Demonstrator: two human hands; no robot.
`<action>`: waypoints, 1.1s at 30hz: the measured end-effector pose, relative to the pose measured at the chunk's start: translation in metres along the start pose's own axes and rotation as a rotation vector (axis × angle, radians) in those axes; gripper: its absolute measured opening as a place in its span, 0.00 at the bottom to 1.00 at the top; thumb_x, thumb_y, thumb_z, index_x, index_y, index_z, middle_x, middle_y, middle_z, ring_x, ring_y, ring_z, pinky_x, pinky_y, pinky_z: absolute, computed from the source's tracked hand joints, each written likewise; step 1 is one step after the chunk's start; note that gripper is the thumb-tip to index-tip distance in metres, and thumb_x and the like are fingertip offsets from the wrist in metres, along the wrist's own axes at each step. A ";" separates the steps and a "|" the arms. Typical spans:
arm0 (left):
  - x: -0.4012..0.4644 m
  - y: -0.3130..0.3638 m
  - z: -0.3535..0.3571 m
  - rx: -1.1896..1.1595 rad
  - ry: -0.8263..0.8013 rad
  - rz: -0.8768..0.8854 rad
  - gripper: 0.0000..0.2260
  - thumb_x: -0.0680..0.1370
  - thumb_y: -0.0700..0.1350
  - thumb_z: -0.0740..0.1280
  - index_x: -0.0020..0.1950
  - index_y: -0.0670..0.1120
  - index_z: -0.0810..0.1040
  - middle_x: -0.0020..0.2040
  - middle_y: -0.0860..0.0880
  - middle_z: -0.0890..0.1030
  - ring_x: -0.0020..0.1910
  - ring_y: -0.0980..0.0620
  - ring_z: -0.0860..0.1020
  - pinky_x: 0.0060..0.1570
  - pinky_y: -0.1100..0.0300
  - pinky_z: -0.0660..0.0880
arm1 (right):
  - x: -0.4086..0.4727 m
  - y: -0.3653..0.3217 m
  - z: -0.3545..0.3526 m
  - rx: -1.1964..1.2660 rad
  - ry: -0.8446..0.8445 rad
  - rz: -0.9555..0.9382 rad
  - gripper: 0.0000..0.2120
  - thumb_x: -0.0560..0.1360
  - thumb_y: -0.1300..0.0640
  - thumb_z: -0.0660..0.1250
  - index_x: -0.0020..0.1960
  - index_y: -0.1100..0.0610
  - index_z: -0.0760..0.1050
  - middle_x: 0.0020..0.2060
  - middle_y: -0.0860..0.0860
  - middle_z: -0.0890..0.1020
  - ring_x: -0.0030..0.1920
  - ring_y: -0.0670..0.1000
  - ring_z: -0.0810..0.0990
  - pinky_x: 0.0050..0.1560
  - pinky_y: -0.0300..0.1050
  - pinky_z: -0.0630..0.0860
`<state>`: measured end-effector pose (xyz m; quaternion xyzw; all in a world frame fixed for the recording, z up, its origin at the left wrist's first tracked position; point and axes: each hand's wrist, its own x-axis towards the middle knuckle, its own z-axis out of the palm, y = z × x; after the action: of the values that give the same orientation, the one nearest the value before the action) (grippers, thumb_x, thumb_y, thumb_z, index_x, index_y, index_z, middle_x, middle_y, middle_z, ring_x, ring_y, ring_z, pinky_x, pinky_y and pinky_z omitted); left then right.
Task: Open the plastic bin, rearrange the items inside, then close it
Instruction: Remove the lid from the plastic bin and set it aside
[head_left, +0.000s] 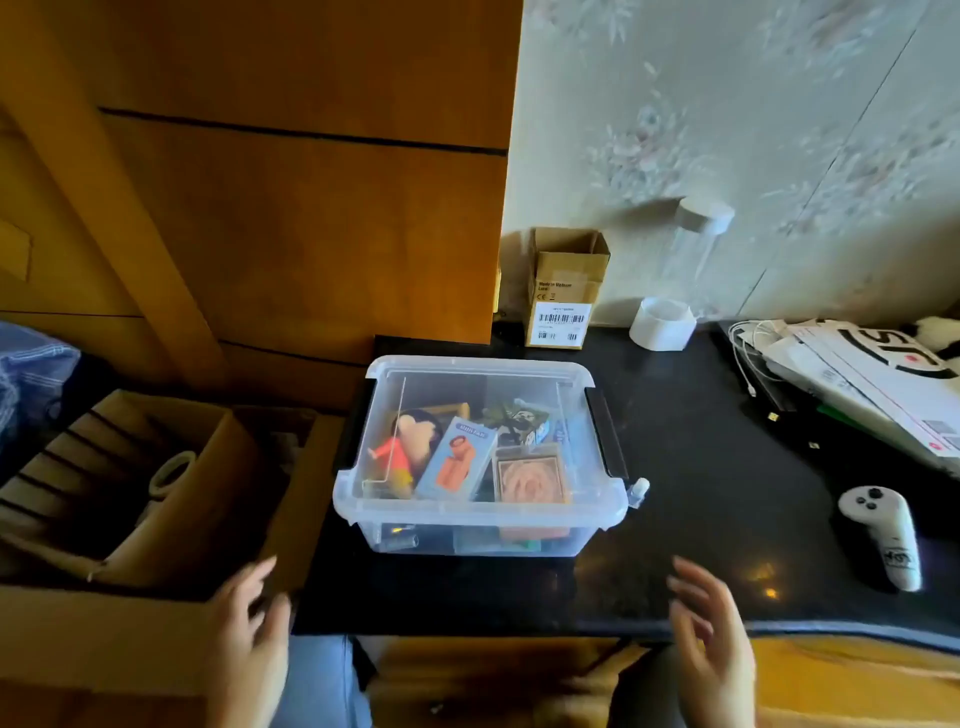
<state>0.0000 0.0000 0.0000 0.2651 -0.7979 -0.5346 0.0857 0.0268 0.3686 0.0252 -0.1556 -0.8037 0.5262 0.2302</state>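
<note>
Though blurred, both hands (249, 623) hover near the lidded bin (480, 457).

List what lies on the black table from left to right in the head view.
Clear plastic bin with its lid on → small cardboard box at the back → white round holder → white controller near the right edge.

The black worktop (701, 426) carries a clear bin (480, 512), carton (563, 291), white cup (661, 325), controller (883, 535), and papers (872, 384).
</note>
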 end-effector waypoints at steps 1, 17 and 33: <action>0.006 0.014 0.004 -0.038 0.051 0.087 0.16 0.79 0.36 0.63 0.66 0.45 0.73 0.68 0.44 0.69 0.66 0.47 0.69 0.64 0.48 0.67 | 0.015 -0.016 0.016 0.007 -0.013 -0.065 0.26 0.73 0.75 0.62 0.55 0.45 0.75 0.51 0.50 0.81 0.50 0.37 0.78 0.47 0.25 0.72; 0.093 0.120 0.068 0.601 -0.102 0.247 0.22 0.82 0.53 0.55 0.74 0.49 0.58 0.65 0.42 0.74 0.58 0.42 0.76 0.48 0.52 0.75 | 0.139 -0.066 0.104 -0.561 -0.398 0.093 0.25 0.78 0.53 0.60 0.73 0.56 0.59 0.67 0.58 0.68 0.64 0.59 0.70 0.63 0.54 0.71; 0.095 0.114 0.075 0.632 0.104 0.110 0.22 0.83 0.53 0.50 0.46 0.41 0.77 0.46 0.41 0.81 0.40 0.45 0.76 0.37 0.56 0.69 | 0.134 -0.059 0.105 -0.583 -0.317 0.116 0.24 0.82 0.48 0.48 0.77 0.47 0.50 0.57 0.56 0.79 0.50 0.56 0.78 0.48 0.49 0.75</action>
<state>-0.1495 0.0444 0.0579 0.2623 -0.9320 -0.2408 0.0686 -0.1431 0.3298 0.0710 -0.1768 -0.9359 0.3042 0.0179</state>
